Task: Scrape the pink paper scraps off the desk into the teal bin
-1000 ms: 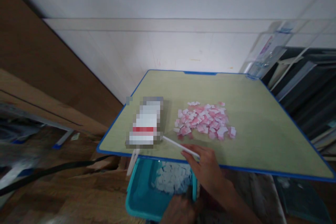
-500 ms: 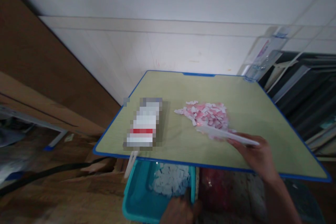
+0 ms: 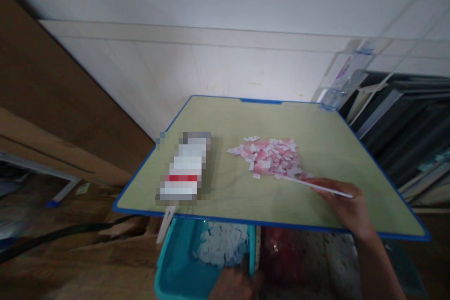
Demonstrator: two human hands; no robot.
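Note:
My right hand (image 3: 346,204) is closed on a thin, flat white piece (image 3: 316,187) whose kind I cannot make out; it shows almost edge-on. The far end of this piece lies against the near side of a pile of small pink and white paper-like pieces (image 3: 272,154) on the table (image 3: 225,117). Below the table's front edge, my left hand (image 3: 234,283) is closed at the right rim of a teal basin (image 3: 163,267). White pieces (image 3: 223,243) lie inside that basin. Part of the left hand is dim and cut off by the frame.
A blurred-out white phone-like object (image 3: 183,168) rests on the table's left, a pale strip (image 3: 166,225) hanging below it. Behind the right corner stands a clear bottle (image 3: 335,93) near dark stacked panels (image 3: 404,117). A red bundle (image 3: 281,253) sits beside the basin.
The white piece has turned from showing its broad face to nearly edge-on and sits nearer the pile's front. The whole view has shifted slightly; the left hand remains at the basin.

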